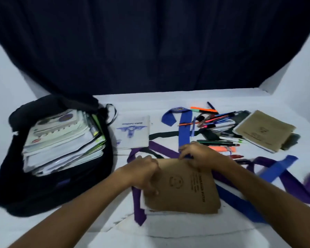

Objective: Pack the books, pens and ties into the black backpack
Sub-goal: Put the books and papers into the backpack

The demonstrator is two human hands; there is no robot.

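A brown-covered book (184,190) lies in front of me on top of purple and blue ties. My left hand (145,173) grips its left edge and my right hand (199,154) pinches its far edge. The black backpack (43,187) lies open at the left with a stack of books (64,138) inside it. A white book with blue print (133,131) lies beside the backpack. Several pens and markers (217,129) are heaped at the back right. A blue tie (184,129) and a purple tie (293,185) sprawl over the table.
Two more brown books (265,129) are stacked at the far right. A black strap (161,136) lies across the white table (168,230). A dark curtain (150,42) hangs behind the table.
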